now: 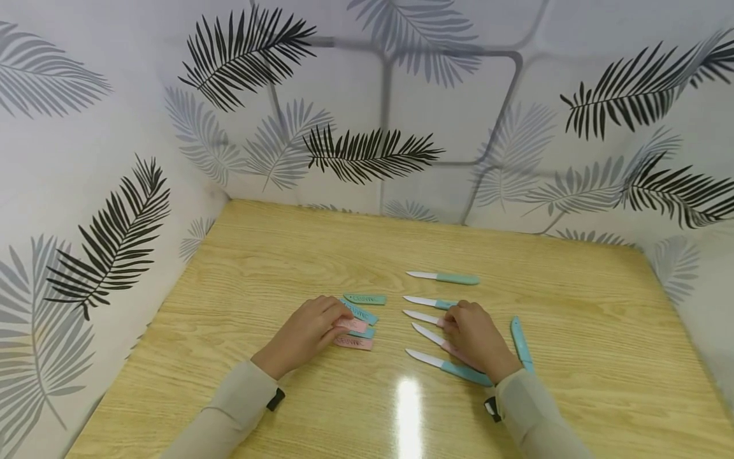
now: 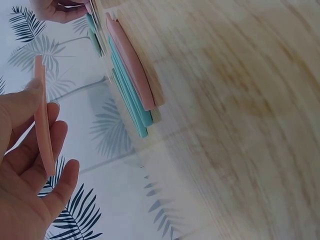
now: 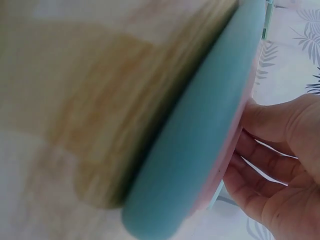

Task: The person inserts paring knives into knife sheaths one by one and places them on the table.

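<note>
My left hand (image 1: 306, 331) pinches a pink blade sheath (image 2: 44, 125) between thumb and fingers, raised above the table. Beside it lie a green sheath (image 1: 367, 299), teal sheaths (image 1: 360, 312) and another pink sheath (image 2: 132, 62), some with lettering. To the right, several knives with white blades lie in a column, tips pointing left. My right hand (image 1: 476, 335) holds the handle of the upper pink knife (image 1: 423, 317) between thumb and fingers, partly hiding it. A second pink knife (image 1: 432, 336) and a teal knife (image 1: 464, 371) lie just below; another teal knife (image 1: 421, 301) lies above.
A green-handled knife (image 1: 459, 278) lies farthest back. Right of my right hand is a long teal piece (image 1: 520, 341), its near end hidden by the wrist. The wooden table (image 1: 287, 248) meets a leaf-patterned wall covering (image 1: 447, 115) behind.
</note>
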A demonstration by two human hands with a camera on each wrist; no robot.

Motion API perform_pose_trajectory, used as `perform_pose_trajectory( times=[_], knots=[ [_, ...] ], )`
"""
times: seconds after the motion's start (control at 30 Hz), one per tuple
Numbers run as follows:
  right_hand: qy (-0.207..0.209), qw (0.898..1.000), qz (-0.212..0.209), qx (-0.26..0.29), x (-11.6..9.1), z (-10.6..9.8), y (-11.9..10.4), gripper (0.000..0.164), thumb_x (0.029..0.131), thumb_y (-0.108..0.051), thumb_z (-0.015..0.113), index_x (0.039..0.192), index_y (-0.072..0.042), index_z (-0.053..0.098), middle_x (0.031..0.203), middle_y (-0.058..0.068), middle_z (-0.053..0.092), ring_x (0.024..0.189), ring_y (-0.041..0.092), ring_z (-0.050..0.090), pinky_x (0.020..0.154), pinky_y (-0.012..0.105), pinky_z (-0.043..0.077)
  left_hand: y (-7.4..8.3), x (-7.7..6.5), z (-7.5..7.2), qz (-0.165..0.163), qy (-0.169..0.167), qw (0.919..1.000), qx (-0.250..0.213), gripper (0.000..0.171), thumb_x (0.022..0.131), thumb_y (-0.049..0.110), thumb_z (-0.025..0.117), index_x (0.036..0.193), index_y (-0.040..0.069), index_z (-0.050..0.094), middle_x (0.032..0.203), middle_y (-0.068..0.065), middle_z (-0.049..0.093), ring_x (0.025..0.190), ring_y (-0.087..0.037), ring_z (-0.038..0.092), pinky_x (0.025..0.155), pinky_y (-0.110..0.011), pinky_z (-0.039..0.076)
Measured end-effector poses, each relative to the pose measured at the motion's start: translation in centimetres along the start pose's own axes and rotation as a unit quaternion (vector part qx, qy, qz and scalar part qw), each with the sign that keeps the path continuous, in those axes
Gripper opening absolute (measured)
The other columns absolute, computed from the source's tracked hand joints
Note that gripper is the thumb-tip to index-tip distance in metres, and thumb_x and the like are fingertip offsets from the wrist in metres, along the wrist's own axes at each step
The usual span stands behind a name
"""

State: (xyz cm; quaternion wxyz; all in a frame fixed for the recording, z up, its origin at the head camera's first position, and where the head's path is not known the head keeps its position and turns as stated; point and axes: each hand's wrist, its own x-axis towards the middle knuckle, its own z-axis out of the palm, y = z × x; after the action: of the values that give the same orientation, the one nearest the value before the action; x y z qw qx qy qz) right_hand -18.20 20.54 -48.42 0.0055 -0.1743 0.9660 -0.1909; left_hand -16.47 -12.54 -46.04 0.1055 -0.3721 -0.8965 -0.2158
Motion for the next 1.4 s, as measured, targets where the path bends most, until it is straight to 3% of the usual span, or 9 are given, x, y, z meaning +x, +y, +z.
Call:
perform_pose_trajectory(
  times=[0.4,0.73,0.9,1.13,1.4],
  knots=[
    [0.01,1.0,-0.023,0.0,-0.1,0.2,0.3,0.01,0.088,-0.012,0.07,0.087,-0.002,0.071,0.081,0.004,0.059,0.078,0.022,0.057,0.072,0.038,0.052,0.1,-0.1,0.1,0.022,0.011,0.9997,-0.004,0.019,0.09,0.01,0.068,0.109,0.011,0.063,0.108,-0.001,0.063,0.101,-0.018,0.059,0.087,-0.035,0.05],
    [0.001,0.999,-0.021,0.027,-0.4,-0.3,-0.8,0.022,0.082,-0.013,0.077,0.096,0.0,0.067,0.091,0.005,0.059,0.088,0.026,0.062,0.082,0.041,0.054,0.2,0.0,-0.1,0.022,0.024,0.9995,0.005,0.018,0.09,0.01,0.067,0.107,0.013,0.063,0.103,0.001,0.063,0.099,-0.017,0.06,0.087,-0.038,0.05],
    [0.017,1.0,-0.022,-0.004,-0.5,-1.5,-1.6,0.029,0.076,-0.013,0.082,0.097,0.0,0.067,0.092,0.007,0.059,0.086,0.026,0.063,0.079,0.039,0.056,0.2,0.7,-0.3,0.01,0.04,0.999,0.014,0.021,0.089,0.013,0.07,0.109,0.012,0.064,0.107,0.001,0.064,0.102,-0.018,0.06,0.093,-0.041,0.048],
    [0.049,0.998,-0.043,-0.01,-0.8,-2.6,-2.9,0.014,0.081,-0.002,0.075,0.093,0.0,0.067,0.087,0.005,0.059,0.076,0.018,0.061,0.068,0.029,0.056,0.2,1.1,-0.8,0.0,0.044,0.999,0.011,0.022,0.087,0.013,0.072,0.108,0.012,0.064,0.108,0.001,0.064,0.099,-0.016,0.061,0.091,-0.036,0.05],
    [0.096,0.992,-0.077,-0.012,-2.1,-2.7,-4.3,0.01,0.08,0.006,0.073,0.086,0.001,0.066,0.083,0.005,0.058,0.07,0.016,0.059,0.062,0.024,0.053,0.2,0.9,-0.6,0.006,0.057,0.9983,0.004,0.021,0.086,0.014,0.073,0.105,0.01,0.065,0.105,0.001,0.064,0.093,-0.013,0.06,0.081,-0.03,0.052]
  ],
)
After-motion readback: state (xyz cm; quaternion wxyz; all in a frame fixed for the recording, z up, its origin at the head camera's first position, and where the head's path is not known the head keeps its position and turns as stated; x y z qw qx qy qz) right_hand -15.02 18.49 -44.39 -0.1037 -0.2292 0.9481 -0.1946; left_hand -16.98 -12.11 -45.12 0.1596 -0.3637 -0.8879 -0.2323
